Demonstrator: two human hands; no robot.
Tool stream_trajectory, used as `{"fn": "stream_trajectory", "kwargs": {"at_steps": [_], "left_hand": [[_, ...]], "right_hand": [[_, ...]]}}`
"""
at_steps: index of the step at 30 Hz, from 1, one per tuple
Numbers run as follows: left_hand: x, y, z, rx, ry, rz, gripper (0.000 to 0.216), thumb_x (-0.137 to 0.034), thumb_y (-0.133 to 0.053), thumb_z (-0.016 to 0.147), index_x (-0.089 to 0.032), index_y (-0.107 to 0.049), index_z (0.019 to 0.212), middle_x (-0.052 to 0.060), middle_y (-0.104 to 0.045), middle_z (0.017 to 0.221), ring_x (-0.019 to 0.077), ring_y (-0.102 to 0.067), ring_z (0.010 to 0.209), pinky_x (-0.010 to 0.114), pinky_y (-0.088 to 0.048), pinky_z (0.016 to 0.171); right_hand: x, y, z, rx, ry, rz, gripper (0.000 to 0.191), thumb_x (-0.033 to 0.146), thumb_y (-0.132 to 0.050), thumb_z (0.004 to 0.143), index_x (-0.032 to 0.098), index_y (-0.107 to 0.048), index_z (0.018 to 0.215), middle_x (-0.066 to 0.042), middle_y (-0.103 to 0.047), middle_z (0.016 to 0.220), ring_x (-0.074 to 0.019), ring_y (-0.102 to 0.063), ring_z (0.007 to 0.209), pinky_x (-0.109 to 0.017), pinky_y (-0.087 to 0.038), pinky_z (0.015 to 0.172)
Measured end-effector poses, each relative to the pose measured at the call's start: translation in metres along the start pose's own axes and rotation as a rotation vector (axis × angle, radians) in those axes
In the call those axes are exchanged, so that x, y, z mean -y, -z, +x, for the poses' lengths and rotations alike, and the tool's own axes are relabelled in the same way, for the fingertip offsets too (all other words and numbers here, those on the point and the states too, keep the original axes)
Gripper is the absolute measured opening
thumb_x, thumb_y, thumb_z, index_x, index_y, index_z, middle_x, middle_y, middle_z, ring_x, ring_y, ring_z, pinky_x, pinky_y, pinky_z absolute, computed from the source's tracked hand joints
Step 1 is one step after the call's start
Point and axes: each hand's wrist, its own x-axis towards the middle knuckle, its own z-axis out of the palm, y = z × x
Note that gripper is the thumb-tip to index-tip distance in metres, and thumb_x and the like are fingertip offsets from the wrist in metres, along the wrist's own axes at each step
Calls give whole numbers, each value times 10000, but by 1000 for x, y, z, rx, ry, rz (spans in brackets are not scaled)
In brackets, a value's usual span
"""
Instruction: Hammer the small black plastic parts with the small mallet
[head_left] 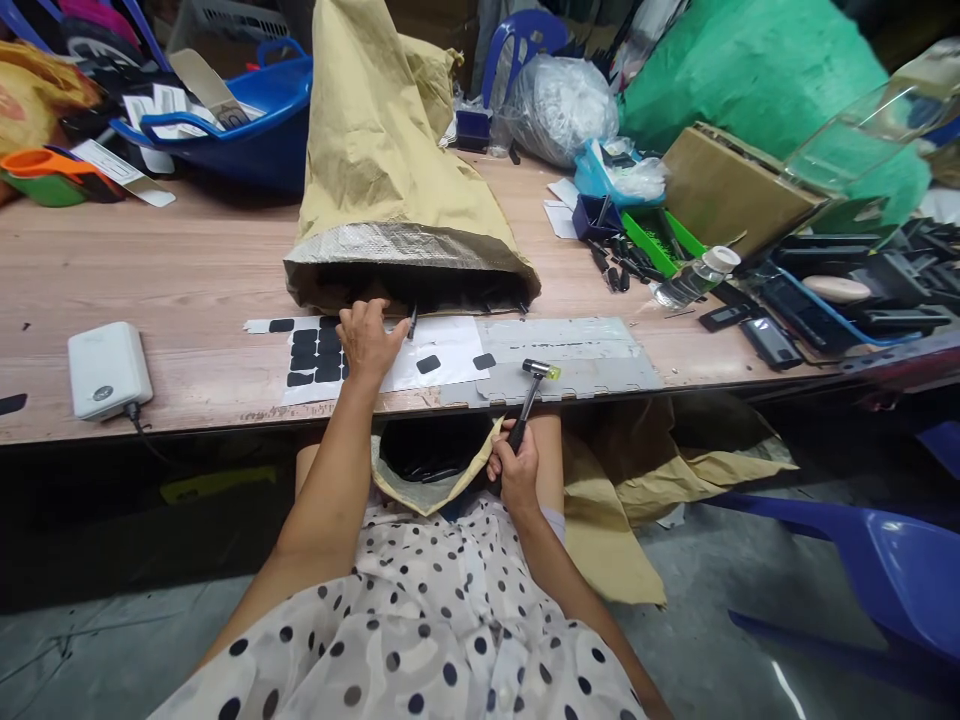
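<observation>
My left hand [369, 342] is over the white sheet [454, 345], close to the mouth of a large brown paper sack [390, 150]. Its thumb and fingers are apart, and a slim dark piece [412, 322] lies beside the thumb tip. Rows of black rounded patches [304, 350] are on the sheet, partly covered by this hand; a loose black patch [428, 364] is further right. In my right hand [517, 465] is a small hammer [534, 385], gripped by its black handle, head up near the table edge. Below it, an open sack [435, 490] on my lap contains dark pieces.
A grey board [570, 355] lies right of the sheet. At left are a white power bank [109, 370] with a cable and a blue basin [247, 130]. At right stand a clear bottle [697, 278], a green tray [660, 240] and black parts. A blue chair [892, 570] is at lower right.
</observation>
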Motion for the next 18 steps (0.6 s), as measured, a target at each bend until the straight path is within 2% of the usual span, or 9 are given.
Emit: {"fn": "stream_trajectory", "kwargs": {"at_steps": [4, 12, 15, 18], "left_hand": [[-8, -7, 9, 123, -31, 59, 312, -428, -636, 877, -204, -701, 1084, 152, -660, 1102, 387, -499, 1186, 492, -413, 998], [-26, -20, -5, 115, -77, 17, 196, -276, -613, 878, -217, -718, 1033, 128, -668, 1097, 368, -515, 1140, 500, -385, 991], [-20, -17, -22, 121, -191, -57, 181, -293, -628, 879, -246, -730, 1021, 96, -684, 1030, 337, -523, 1075, 480, -398, 939], [-12, -16, -44, 259, -406, -148, 168, -337, -680, 854, -275, -757, 989, 62, -682, 914, 290, -532, 977, 440, -408, 884]], "right_hand": [[-2, -3, 0, -17, 13, 12, 340, 294, -691, 690, 257, -464, 941, 126, -480, 640, -21, -342, 335, -148, -290, 293], [-3, 1, 0, 19, 45, -35, 314, 335, -689, 748, 256, -463, 951, 128, -457, 598, -34, -341, 341, -153, -296, 311], [-3, 4, -5, 50, 65, -69, 290, 418, -662, 813, 247, -504, 986, 136, -393, 526, -51, -327, 341, -164, -301, 321], [-4, 6, -11, 98, 92, -97, 347, 489, -621, 859, 227, -566, 1080, 110, -421, 560, -56, -332, 363, -178, -296, 334]]}}
